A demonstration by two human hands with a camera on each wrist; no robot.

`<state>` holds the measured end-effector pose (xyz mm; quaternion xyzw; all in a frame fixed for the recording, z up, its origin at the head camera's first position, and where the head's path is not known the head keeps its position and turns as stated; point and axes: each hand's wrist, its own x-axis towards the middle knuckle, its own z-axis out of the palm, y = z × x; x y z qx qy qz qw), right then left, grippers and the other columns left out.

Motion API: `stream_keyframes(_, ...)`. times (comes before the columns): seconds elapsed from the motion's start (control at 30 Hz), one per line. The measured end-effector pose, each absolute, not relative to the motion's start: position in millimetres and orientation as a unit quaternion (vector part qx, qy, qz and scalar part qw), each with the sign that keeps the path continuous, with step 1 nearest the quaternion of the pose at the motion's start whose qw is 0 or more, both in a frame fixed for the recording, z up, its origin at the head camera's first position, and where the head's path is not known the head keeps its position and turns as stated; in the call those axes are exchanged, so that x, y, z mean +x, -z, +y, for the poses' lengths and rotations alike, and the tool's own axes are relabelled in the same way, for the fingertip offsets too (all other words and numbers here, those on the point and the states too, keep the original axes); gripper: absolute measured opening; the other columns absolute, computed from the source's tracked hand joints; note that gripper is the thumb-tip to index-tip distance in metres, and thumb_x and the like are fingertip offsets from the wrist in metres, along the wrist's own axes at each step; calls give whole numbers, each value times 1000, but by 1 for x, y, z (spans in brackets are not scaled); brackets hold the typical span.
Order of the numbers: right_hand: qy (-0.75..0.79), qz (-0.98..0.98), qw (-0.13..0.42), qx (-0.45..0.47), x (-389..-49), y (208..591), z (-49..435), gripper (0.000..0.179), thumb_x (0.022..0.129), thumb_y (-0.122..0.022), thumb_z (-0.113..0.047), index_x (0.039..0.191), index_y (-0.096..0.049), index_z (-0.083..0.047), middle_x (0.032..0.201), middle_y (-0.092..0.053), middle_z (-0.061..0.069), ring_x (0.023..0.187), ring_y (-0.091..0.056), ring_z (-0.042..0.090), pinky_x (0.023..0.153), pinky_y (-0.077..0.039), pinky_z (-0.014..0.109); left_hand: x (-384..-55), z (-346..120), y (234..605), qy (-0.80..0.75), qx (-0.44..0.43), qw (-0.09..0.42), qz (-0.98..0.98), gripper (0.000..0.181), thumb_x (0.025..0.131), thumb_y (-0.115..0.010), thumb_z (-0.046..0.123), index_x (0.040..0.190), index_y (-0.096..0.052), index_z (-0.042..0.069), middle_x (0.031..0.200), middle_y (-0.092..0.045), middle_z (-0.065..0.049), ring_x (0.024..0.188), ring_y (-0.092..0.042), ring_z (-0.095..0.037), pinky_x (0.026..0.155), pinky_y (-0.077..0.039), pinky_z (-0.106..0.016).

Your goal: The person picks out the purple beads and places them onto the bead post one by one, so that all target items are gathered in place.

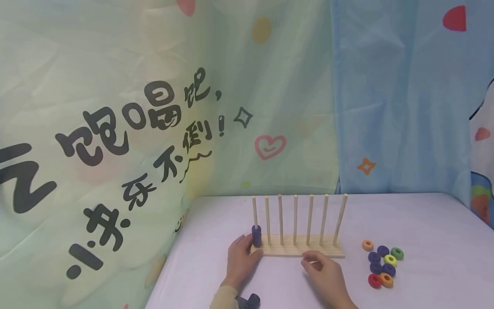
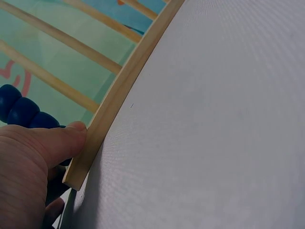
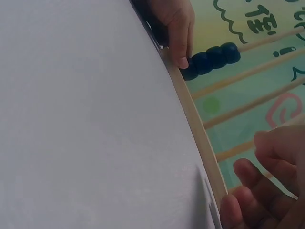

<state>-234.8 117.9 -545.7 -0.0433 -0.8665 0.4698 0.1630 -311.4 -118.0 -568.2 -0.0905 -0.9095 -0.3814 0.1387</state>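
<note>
A wooden peg rack [image 1: 301,249] stands on the table, with several upright pegs in a row. Dark blue beads [image 1: 256,237] are stacked on its leftmost peg; the left wrist view shows the same blue beads [image 2: 23,110] beside the thumb. My left hand [image 1: 241,261] holds the rack's left end, its thumb [image 2: 71,138] on the front edge of the base. Before the right half of the base, my right hand [image 1: 327,274] has loosely bent fingers [image 3: 252,183] close to the front edge. Nothing shows between those fingers and the thumb.
Loose ring beads lie on the table right of the rack: several blue ones [image 1: 376,268], an orange one [image 1: 387,280], a red one [image 1: 374,281], a yellow one [image 1: 390,260] and a green one [image 1: 397,253]. A printed curtain [image 1: 270,94] hangs behind the table.
</note>
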Motion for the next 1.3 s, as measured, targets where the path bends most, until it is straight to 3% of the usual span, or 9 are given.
stream_keyframes(0.27,-461,-873,149,-55,-235,548,126,17,82,-76,-13,99,-73,-12,91,-73,1,72,-64,8,66,-52,21,-311,-118,571,382,-97,150,-907,53,80,-76,28,128,-64,10,126,-66,-8,128,-51,-36,110,-33,-56)
stream_keyframes(0.73,-436,-872,209,-73,-239,541,152,20,83,-77,-11,103,-73,-10,90,-74,4,72,-64,8,65,-53,20,-311,-119,569,387,-87,144,-906,53,81,-76,29,128,-63,9,128,-65,-9,129,-49,-36,111,-31,-56)
stream_keyframes(0.93,-432,-877,185,-102,-236,539,156,22,85,-74,-15,107,-72,-9,100,-73,9,79,-65,14,66,-52,22,-311,-118,568,386,-88,140,-908,53,82,-75,30,128,-63,9,128,-65,-8,129,-49,-35,112,-31,-56)
stream_keyframes(1.3,-427,-870,176,-176,-236,541,177,24,87,-70,-16,110,-70,-8,101,-73,11,80,-64,19,62,-48,22,-309,-117,564,393,-83,133,-906,53,81,-76,29,129,-63,10,127,-65,-8,130,-48,-36,111,-30,-58)
